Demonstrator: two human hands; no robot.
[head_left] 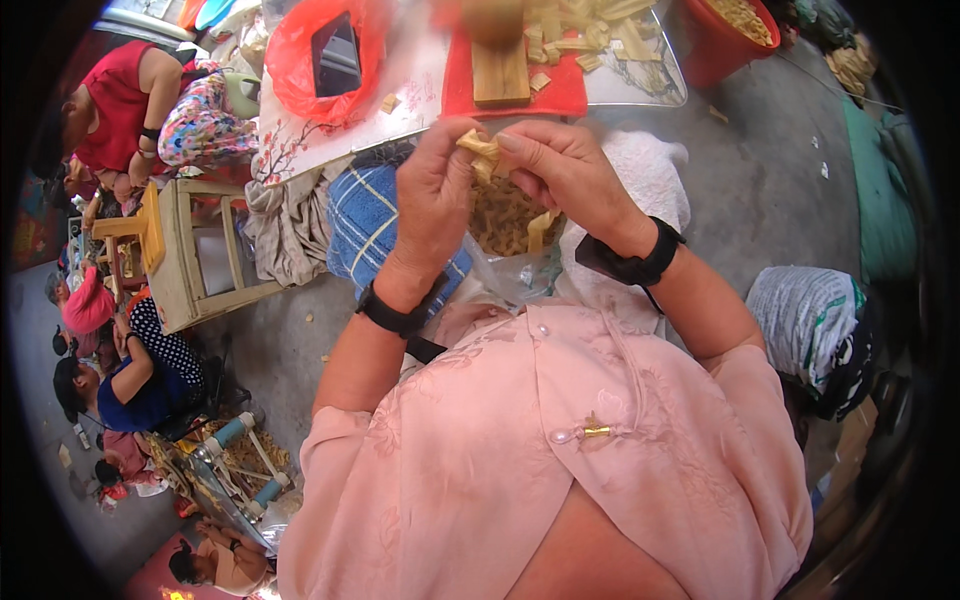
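Note:
Above my lap, both hands are raised and close together at a pale yellow, folded strip-like piece (482, 152). My left hand (432, 195) pinches it between thumb and fingers. From the other side my right hand (572, 172) is closed on the same piece, thumb on top. What the piece is made of, I cannot tell. Below the hands, a clear plastic bag (492, 272) holds many brownish-yellow scraps (500, 222). Just beyond, a wooden block (500, 78) rests on a red cloth (458, 92); a blurred brown object hides its far end.
The table (415, 62) carries loose yellow pieces (630, 40) and a red plastic bag (288, 75) with a dark phone-like slab (336, 55). A red bucket (735, 40) stands at right. A blue checked towel (362, 225) and white towel (640, 180) flank my lap. Several people sit left, past a wooden stool (210, 250).

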